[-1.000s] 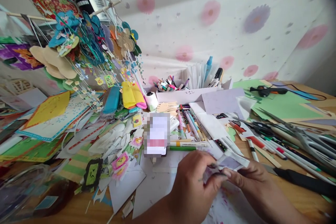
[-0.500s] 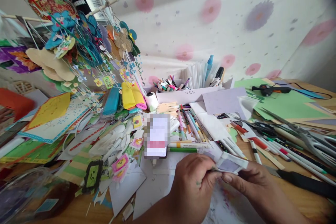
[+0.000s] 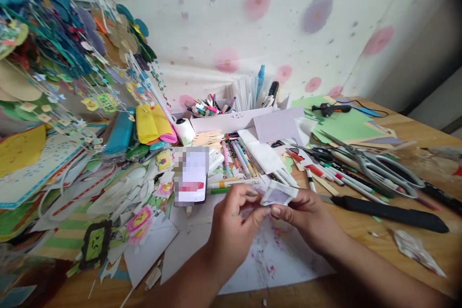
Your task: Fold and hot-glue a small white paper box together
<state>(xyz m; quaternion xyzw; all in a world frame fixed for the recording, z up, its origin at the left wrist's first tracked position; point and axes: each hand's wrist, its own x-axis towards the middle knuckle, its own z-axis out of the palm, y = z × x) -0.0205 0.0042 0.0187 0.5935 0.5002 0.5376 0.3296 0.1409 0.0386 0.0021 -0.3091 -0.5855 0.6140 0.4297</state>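
My bare left forearm (image 3: 187,276) slants up and rightward from the bottom edge, my right forearm (image 3: 371,264) up and leftward, bringing both hands close together, thumbs nearly meeting. On my left hand (image 3: 231,221), the index finger (image 3: 242,192) arches above the thumb (image 3: 255,217); how firmly they press, I can't tell. My right hand (image 3: 306,211) grips in a pinch, thumb in front, other fingers bent and partly hidden.
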